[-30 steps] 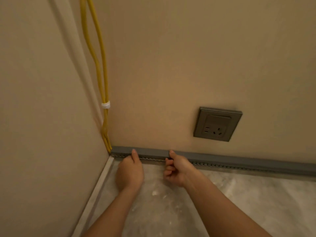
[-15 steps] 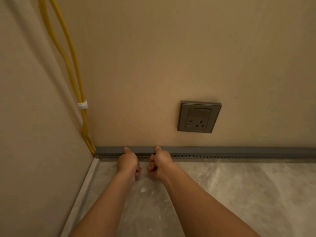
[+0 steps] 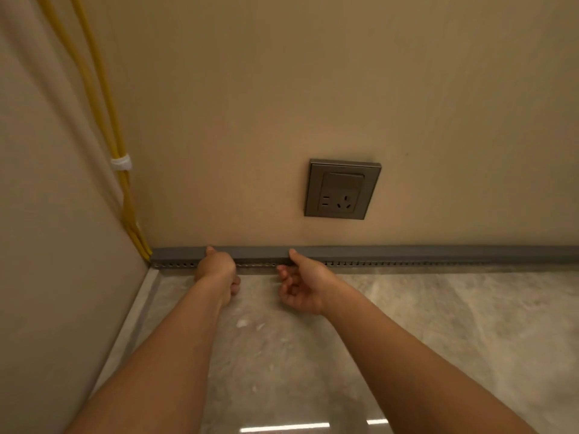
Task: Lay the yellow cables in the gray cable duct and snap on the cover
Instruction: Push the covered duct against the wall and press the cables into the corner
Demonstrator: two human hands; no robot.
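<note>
The gray cable duct (image 3: 438,256) runs along the foot of the back wall, and its cover (image 3: 260,252) sits on top. Yellow cables (image 3: 103,114) come down the corner, bound by a white tie (image 3: 121,162), and enter the duct's left end. My left hand (image 3: 216,270) has its thumb on top of the cover near that end, with its fingers curled below. My right hand (image 3: 300,283) is further right. Its thumb is on the cover's top edge and its curled fingers are at the slotted front.
A gray wall socket (image 3: 342,189) is set in the back wall above the duct, to the right of my hands. The side wall (image 3: 47,245) closes in on the left. The marbled floor (image 3: 438,324) extends toward me and to the right.
My right hand has slid to the right along the cover, so my hands are further apart. My left hand stays near the corner end.
</note>
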